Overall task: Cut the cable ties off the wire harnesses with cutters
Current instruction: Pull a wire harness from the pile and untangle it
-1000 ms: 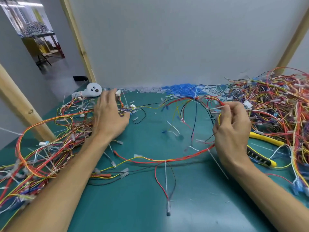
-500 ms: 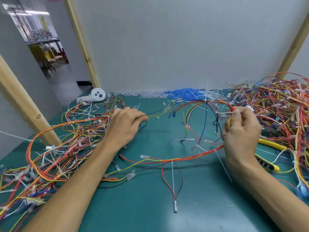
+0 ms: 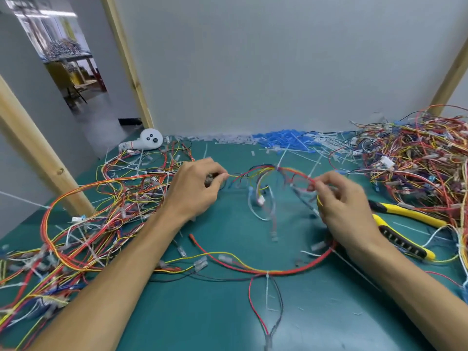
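Note:
A red, yellow and black wire harness [image 3: 268, 271] loops across the green mat in front of me. My left hand [image 3: 195, 191] pinches one end of its raised bundle between thumb and fingertips. My right hand [image 3: 342, 203] pinches the other side of the same arch of wires. A white cable tie [image 3: 279, 164] binds the bundle at the top of the arch between my hands. The yellow-and-black cutters [image 3: 402, 229] lie on the mat just right of my right wrist, untouched.
A heap of tangled harnesses [image 3: 425, 163] fills the right side, another heap [image 3: 88, 224] the left. Cut white and blue tie scraps [image 3: 278, 141] line the back wall. A white controller [image 3: 148, 140] sits back left. Wooden posts [image 3: 38, 150] stand at the corners.
My left hand moved right from the left heap and took hold of the harness end. My right hand shifted slightly, and the bundle now arches between both hands.

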`<act>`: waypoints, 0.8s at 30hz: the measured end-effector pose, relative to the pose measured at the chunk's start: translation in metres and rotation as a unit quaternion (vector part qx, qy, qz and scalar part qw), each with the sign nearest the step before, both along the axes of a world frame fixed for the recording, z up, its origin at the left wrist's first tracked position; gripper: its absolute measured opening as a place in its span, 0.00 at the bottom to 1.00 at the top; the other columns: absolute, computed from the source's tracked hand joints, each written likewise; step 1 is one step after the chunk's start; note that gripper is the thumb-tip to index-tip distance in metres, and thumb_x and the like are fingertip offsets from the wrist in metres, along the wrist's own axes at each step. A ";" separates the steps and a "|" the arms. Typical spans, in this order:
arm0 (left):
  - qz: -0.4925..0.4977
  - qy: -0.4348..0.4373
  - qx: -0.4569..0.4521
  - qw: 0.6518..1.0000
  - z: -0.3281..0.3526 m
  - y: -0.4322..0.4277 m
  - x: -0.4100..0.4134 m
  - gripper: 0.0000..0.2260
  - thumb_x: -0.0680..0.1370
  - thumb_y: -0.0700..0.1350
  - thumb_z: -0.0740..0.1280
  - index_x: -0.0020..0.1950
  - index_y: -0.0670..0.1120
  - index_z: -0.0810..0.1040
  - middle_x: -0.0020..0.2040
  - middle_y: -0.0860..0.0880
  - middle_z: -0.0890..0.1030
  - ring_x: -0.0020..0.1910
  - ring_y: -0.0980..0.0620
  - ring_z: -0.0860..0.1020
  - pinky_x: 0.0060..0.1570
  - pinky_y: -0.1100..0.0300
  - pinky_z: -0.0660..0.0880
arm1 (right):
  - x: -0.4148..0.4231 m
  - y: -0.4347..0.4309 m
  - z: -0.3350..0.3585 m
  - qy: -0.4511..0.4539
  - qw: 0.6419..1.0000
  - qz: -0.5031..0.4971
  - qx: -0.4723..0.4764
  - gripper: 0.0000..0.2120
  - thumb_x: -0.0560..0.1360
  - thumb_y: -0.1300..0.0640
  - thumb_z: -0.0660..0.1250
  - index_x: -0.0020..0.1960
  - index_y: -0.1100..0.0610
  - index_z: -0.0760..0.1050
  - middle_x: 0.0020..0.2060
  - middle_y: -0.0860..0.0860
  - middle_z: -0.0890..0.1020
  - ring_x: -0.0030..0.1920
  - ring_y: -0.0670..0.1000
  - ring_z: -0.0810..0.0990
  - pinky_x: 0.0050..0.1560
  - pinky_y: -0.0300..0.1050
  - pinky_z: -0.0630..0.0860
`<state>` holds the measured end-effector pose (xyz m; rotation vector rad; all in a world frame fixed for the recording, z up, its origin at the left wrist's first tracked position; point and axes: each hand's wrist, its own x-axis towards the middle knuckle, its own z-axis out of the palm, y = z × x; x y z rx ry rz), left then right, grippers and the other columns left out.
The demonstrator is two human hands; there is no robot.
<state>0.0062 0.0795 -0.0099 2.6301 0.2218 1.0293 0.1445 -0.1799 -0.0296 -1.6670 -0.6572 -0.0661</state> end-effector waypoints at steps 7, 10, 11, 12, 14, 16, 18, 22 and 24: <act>0.012 -0.123 -0.069 0.990 0.013 -0.004 -0.005 0.05 0.80 0.43 0.70 0.45 0.47 0.83 0.40 0.55 0.83 0.39 0.55 0.80 0.42 0.62 0.76 | -0.003 0.003 0.006 0.016 0.998 -0.054 0.030 0.14 0.86 0.60 0.62 0.42 0.54 0.76 0.24 0.39 0.75 0.27 0.43 0.68 0.32 0.42 0.62; 0.017 0.064 -0.029 0.997 0.007 -0.003 -0.004 0.06 0.76 0.48 0.71 0.41 0.50 0.84 0.36 0.55 0.84 0.37 0.52 0.81 0.43 0.54 0.79 | -0.005 -0.003 0.014 0.053 0.980 -0.065 0.181 0.14 0.85 0.54 0.60 0.41 0.50 0.71 0.26 0.40 0.67 0.29 0.47 0.62 0.31 0.47 0.59; 0.026 0.121 0.002 0.992 0.004 -0.004 -0.004 0.05 0.75 0.49 0.71 0.41 0.51 0.85 0.36 0.57 0.83 0.38 0.52 0.81 0.45 0.53 0.79 | -0.004 -0.005 0.016 0.072 0.972 -0.057 0.215 0.13 0.84 0.53 0.60 0.40 0.50 0.71 0.26 0.40 0.65 0.28 0.46 0.61 0.29 0.45 0.58; 0.029 0.136 0.022 0.990 0.002 -0.006 -0.004 0.04 0.75 0.50 0.72 0.42 0.52 0.85 0.36 0.59 0.82 0.39 0.53 0.80 0.46 0.53 0.79 | -0.002 -0.006 0.016 0.088 0.972 -0.042 0.214 0.14 0.84 0.53 0.59 0.39 0.49 0.72 0.25 0.40 0.65 0.27 0.46 0.60 0.28 0.43 0.58; 0.004 0.072 0.021 0.997 0.002 -0.009 -0.003 0.04 0.76 0.48 0.72 0.42 0.51 0.85 0.37 0.59 0.81 0.38 0.55 0.80 0.45 0.54 0.79 | -0.001 -0.003 0.011 0.090 0.990 -0.018 0.110 0.18 0.84 0.56 0.60 0.37 0.48 0.75 0.24 0.40 0.66 0.29 0.48 0.61 0.32 0.44 0.57; -0.019 -0.026 -0.011 0.999 0.008 -0.012 -0.002 0.04 0.77 0.45 0.72 0.43 0.50 0.85 0.38 0.57 0.82 0.37 0.57 0.79 0.42 0.60 0.77 | -0.003 -0.001 0.009 0.078 0.995 -0.014 0.052 0.18 0.84 0.58 0.60 0.37 0.48 0.76 0.23 0.40 0.69 0.31 0.48 0.61 0.34 0.47 0.56; -0.026 -0.073 -0.026 0.997 0.010 -0.011 -0.002 0.04 0.78 0.43 0.73 0.44 0.48 0.85 0.38 0.57 0.81 0.36 0.58 0.79 0.40 0.68 0.72 | -0.004 -0.003 0.013 0.066 0.991 -0.038 0.111 0.15 0.84 0.57 0.60 0.39 0.51 0.73 0.24 0.40 0.69 0.30 0.48 0.61 0.33 0.47 0.58; 0.003 -0.094 -0.007 0.996 0.006 -0.015 -0.001 0.05 0.80 0.41 0.72 0.44 0.46 0.83 0.39 0.55 0.79 0.36 0.59 0.75 0.40 0.64 0.71 | -0.007 -0.003 0.016 0.114 0.981 -0.005 0.160 0.17 0.87 0.59 0.59 0.40 0.50 0.72 0.25 0.41 0.65 0.26 0.46 0.59 0.28 0.41 0.57; 0.014 -0.128 -0.028 0.991 0.009 -0.014 -0.001 0.05 0.81 0.41 0.69 0.45 0.45 0.81 0.39 0.53 0.80 0.36 0.55 0.76 0.39 0.61 0.71 | -0.011 -0.001 0.010 0.033 0.999 0.016 -0.006 0.15 0.86 0.60 0.62 0.41 0.52 0.73 0.27 0.45 0.71 0.28 0.49 0.63 0.30 0.46 0.61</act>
